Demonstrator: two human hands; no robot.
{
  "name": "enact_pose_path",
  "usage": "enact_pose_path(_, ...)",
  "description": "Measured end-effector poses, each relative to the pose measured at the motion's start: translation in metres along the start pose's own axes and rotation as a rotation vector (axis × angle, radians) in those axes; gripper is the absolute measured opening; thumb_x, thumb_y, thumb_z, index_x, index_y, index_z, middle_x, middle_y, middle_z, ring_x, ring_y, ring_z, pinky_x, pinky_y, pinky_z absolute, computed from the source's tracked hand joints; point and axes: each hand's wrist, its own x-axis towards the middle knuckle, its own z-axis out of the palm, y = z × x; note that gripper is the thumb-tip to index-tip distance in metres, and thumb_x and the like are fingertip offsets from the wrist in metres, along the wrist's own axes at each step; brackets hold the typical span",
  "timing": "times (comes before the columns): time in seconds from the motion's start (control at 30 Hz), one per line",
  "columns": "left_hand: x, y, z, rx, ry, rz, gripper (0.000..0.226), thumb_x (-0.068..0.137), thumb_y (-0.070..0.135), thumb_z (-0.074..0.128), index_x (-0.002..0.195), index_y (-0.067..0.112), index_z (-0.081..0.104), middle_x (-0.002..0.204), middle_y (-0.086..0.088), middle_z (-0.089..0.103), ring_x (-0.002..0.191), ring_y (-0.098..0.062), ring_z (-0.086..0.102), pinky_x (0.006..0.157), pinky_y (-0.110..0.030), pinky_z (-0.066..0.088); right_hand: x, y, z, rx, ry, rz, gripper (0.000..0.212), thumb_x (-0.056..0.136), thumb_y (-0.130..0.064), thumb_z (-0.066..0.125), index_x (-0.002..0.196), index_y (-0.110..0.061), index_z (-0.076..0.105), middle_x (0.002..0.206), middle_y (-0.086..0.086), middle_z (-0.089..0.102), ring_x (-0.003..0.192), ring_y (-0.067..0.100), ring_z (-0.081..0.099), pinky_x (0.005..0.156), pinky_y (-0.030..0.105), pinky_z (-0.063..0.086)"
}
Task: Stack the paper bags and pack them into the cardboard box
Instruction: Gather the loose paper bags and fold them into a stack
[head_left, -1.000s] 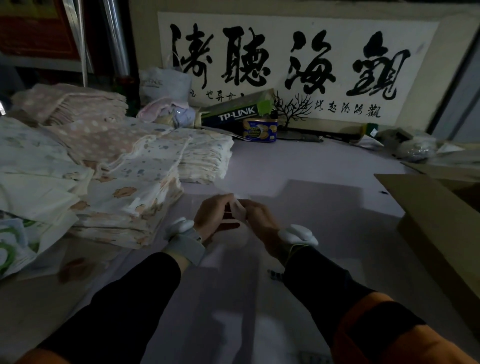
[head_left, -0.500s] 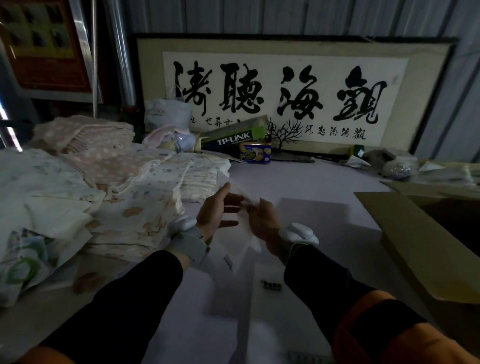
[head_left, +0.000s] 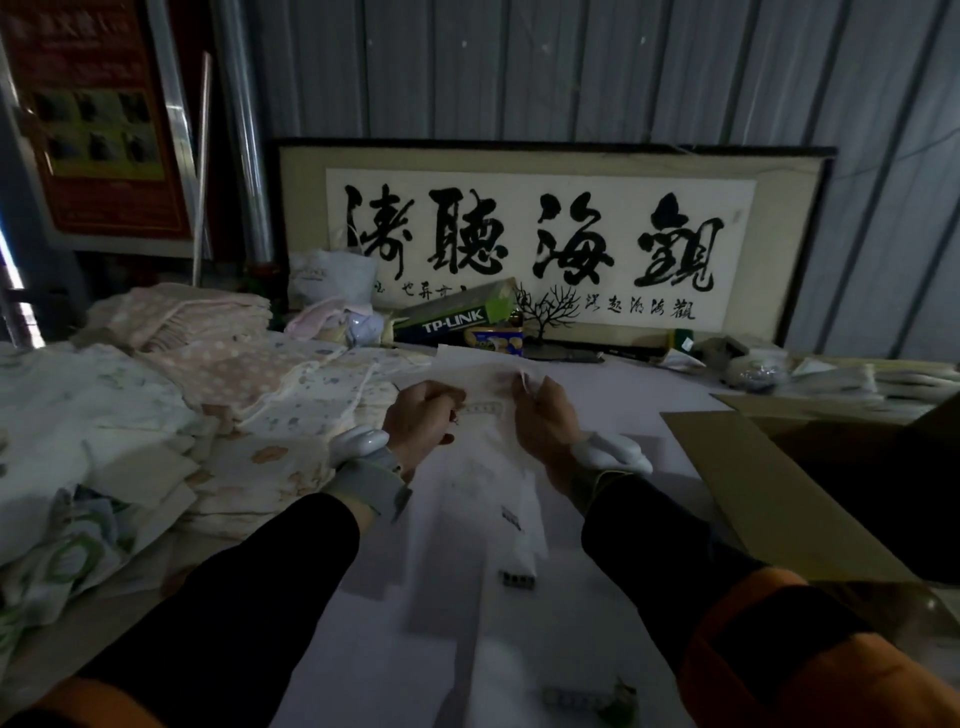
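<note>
A thin white paper bag (head_left: 483, 374) is held up above the table in front of me. My left hand (head_left: 421, 423) grips its left side with curled fingers. My right hand (head_left: 543, 421) pinches its right side near the top. More flat white bags (head_left: 488, 525) lie on the table under my hands. Large heaps of printed paper bags (head_left: 156, 415) cover the left of the table. The open cardboard box (head_left: 769, 483) stands at the right, its near flap spread toward me.
A framed calligraphy panel (head_left: 545, 239) leans against the corrugated wall at the back. In front of it lie a TP-LINK carton (head_left: 457, 317), a biscuit tin (head_left: 493, 340) and a small black tree ornament (head_left: 550, 317). Wrapped clutter (head_left: 748, 364) sits at the far right.
Both hands have lifted the white bag higher and spread it between them. The camera has tilted upward, showing more of the wall.
</note>
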Motion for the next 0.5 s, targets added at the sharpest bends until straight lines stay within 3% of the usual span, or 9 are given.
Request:
enact_pose_path(0.1,-0.010,-0.001,-0.001,0.178,0.097,0.068,0.009,0.087,0.024,0.061,0.094,0.026,0.065,0.104,-0.004,0.068,0.102,-0.028,0.063,0.092,-0.041,0.055,-0.010,-0.005,-0.015,0.072,0.025,-0.024,0.046,0.100,-0.041,0.034,0.123,-0.010,0.060,0.126,0.015,0.062,0.118,0.036,0.055,0.102,0.046,0.043)
enact_pose_path(0.23,-0.025,0.002,0.006,0.261,0.204,0.063,0.038,0.086,0.031,0.066,0.116,0.008,0.059,0.118,-0.012,0.064,0.111,-0.033,0.058,0.090,-0.034,0.044,-0.021,-0.009,-0.038,0.201,0.036,0.004,0.040,0.101,-0.037,0.037,0.121,-0.012,0.061,0.123,0.015,0.065,0.117,0.036,0.057,0.101,0.050,0.046)
enact_pose_path(0.3,-0.033,0.006,0.012,0.224,0.165,0.035,0.059,0.086,0.045,0.063,0.121,-0.002,0.057,0.124,-0.021,0.062,0.114,-0.036,0.057,0.094,-0.040,0.044,-0.025,-0.005,-0.055,0.259,0.038,0.007,0.032,0.101,-0.029,0.039,0.105,-0.015,0.068,0.104,0.009,0.073,0.105,0.032,0.065,0.096,0.051,0.050)
enact_pose_path(0.37,-0.036,0.010,0.014,0.172,0.098,-0.022,0.072,0.087,0.056,0.055,0.130,-0.001,0.053,0.134,-0.020,0.057,0.121,-0.035,0.054,0.102,-0.043,0.042,-0.027,-0.002,-0.066,0.324,0.012,0.012,0.030,0.100,-0.019,0.040,0.094,-0.015,0.069,0.080,-0.001,0.075,0.086,0.023,0.070,0.088,0.047,0.056)
enact_pose_path(0.43,-0.040,0.012,0.016,0.085,0.019,-0.093,0.074,0.086,0.060,0.053,0.136,0.005,0.051,0.138,-0.014,0.054,0.124,-0.032,0.053,0.107,-0.040,0.041,-0.030,0.003,-0.077,0.368,-0.028,0.006,0.028,0.098,-0.012,0.040,0.097,-0.015,0.068,0.086,0.005,0.076,0.087,0.025,0.070,0.087,0.047,0.056)
enact_pose_path(0.5,-0.050,0.012,0.021,-0.081,-0.080,-0.149,0.066,0.085,0.055,0.058,0.130,0.008,0.057,0.126,-0.013,0.063,0.114,-0.032,0.061,0.103,-0.041,0.048,-0.036,0.008,-0.089,0.390,-0.035,0.014,0.029,0.096,-0.010,0.041,0.090,-0.020,0.068,0.090,0.010,0.075,0.091,0.030,0.069,0.087,0.047,0.056)
